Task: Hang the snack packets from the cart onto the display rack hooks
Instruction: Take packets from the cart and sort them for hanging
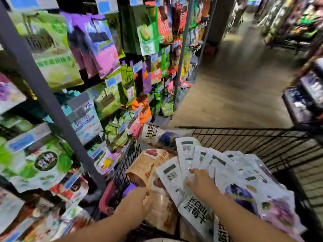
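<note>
A black wire cart [253, 137] in front of me holds several white snack packets [188, 154] with barcodes and blueberry prints, fanned out, and brown packets [141, 165] with red fruit at its left. My right hand [201, 182] rests on the white packets, fingers curled onto their edges. My left hand [139, 198] grips the lower end of a brown packet. The display rack [43, 81] on the left is full of hanging green, purple and orange packets.
A grey upright post [57, 110] of the rack stands close to the cart's left side. The aisle floor [236, 84] opens ahead to the right. More shelves [304, 95] of goods line the right side.
</note>
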